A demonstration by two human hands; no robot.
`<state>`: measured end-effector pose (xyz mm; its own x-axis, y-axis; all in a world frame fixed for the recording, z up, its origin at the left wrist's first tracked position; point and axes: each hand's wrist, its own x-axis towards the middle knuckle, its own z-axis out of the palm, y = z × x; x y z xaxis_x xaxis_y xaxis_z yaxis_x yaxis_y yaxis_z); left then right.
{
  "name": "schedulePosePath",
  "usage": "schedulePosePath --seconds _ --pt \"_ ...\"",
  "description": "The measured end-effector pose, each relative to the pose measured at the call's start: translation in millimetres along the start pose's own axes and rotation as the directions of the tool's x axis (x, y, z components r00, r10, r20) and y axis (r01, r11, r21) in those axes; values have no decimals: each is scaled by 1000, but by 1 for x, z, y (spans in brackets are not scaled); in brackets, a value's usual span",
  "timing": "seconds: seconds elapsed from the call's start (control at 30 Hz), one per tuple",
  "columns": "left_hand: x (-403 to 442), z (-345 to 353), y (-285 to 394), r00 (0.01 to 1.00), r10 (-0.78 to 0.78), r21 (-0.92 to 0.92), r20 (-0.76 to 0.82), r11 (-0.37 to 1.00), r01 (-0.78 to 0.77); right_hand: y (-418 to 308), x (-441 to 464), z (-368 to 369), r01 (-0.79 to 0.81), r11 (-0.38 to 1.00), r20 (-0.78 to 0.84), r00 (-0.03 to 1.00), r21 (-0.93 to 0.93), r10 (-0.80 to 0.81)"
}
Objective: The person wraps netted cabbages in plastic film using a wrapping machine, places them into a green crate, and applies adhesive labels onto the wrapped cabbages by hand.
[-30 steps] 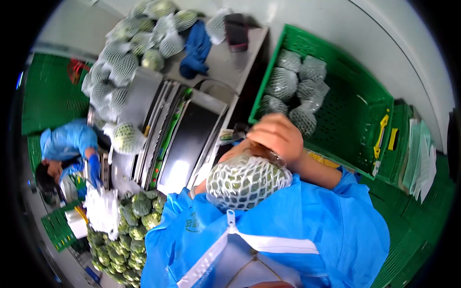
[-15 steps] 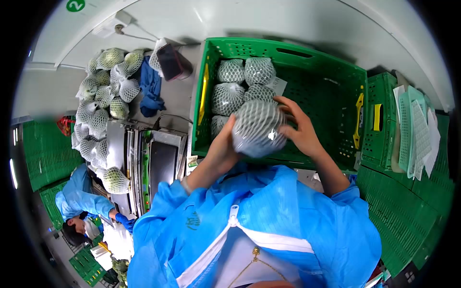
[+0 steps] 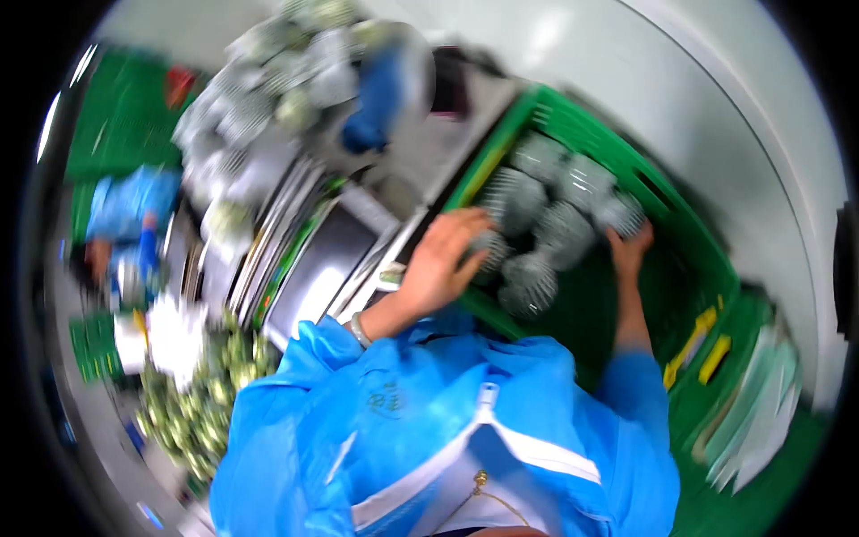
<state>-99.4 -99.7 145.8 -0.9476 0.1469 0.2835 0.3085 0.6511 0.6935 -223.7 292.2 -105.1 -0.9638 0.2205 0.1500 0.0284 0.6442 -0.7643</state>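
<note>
Open crate floor (image 3: pixel 582 327) flanks your right forearm (image 3: pixel 631 309); netted bundles (image 3: pixel 564 234) obstruct the left part, the crate wall (image 3: pixel 687 242) bounds the far side.

1. The green crate (image 3: pixel 667 300) stands open-topped over there, carrying seven netted bundles (image 3: pixel 564 234) grouped close together toward its left end.
2. Left of it I see the grey worktop (image 3: pixel 420 148), its edge near the crate.
3. A heap of netted produce (image 3: pixel 242 112) spreads over that worktop's far left part.
4. A blue cloth (image 3: pixel 371 103) lies next to the heap, and near it a dark object (image 3: pixel 450 85), too blurred to name.
</note>
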Motion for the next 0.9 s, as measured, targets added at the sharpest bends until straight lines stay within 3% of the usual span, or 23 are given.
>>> schedulePosePath --seconds 0.07,0.13,0.17,0.2,0.23,0.27,0.3,0.33,0.4,0.43,0.47,0.5,0.53,0.6,0.67,0.7,0.77,0.8,0.83,0.87,0.9 --pt "-36 -27 -20 999 36 51 -24 998 -35 17 4 -9 61 996 124 991 -67 -52" --pt "-75 -64 -35 998 -68 78 -14 995 69 11 20 -31 140 980 291 952 -144 -93" --pt "-97 -84 -48 992 -123 113 -43 986 127 -25 22 -42 149 928 315 948 -342 -36" --pt "-127 -103 -68 970 -209 174 -126 958 229 -42 27 -44 198 870 250 964 -451 -89" --pt "-156 -124 -82 927 -253 243 -278 915 323 -105 24 -42 281 832 188 958 -478 -216" --pt "-197 -139 -110 785 -419 96 -456 854 511 -155 19 -28 288 913 192 952 -289 -239" --pt "-233 -155 -129 545 -597 -92 -588 719 688 -197 15 -11 276 957 192 948 -88 -255" --pt "-263 -183 -140 410 -551 -164 -727 719 675 -242 3 12 248 962 191 945 113 -266" --pt "-318 -224 -164 101 -581 -165 -808 388 907 -336 -36 67 193 878 533 730 439 -427" --pt "-334 -238 -172 146 -494 -13 -857 303 953 -406 -72 87 129 873 656 611 470 -444" --pt "-345 -249 -180 205 -408 133 -890 199 971 -431 -92 126 294 820 674 467 491 -572" --pt "-353 -255 -191 207 -442 177 -873 108 978 -459 -112 164 399 711 630 334 580 -701" --pt "-366 -254 -212 227 -415 208 -881 91 974 -483 -133 201 441 663 603 291 605 -743" --pt "-364 -250 -244 31 -666 -27 -745 76 997 -510 -164 275 557 650 581 330 517 -744" --pt "-343 -244 -252 85 -704 -58 -705 177 983 -525 -188 326 859 488 549 337 154 -765" --pt "-337 -240 -257 135 -645 -52 -752 263 963 -531 -198 342 876 477 537 372 65 -757" --pt "-340 -243 -265 252 -533 -12 -808 442 897 -529 -201 362 815 563 592 386 141 -707" --pt "-348 -251 -267 270 -586 -76 -764 498 864 -527 -196 369 779 602 621 387 175 -682" --pt "-355 -269 -260 259 -747 -254 -612 496 830 -526 -192 365 745 636 654 380 202 -654" --pt "-362 -287 -251 267 -865 -423 -424 450 787 -521 -179 366 588 767 794 325 256 -514" --pt "-373 -297 -251 381 -878 -531 -288 478 700 -523 -171 356 296 893 870 264 339 -417"
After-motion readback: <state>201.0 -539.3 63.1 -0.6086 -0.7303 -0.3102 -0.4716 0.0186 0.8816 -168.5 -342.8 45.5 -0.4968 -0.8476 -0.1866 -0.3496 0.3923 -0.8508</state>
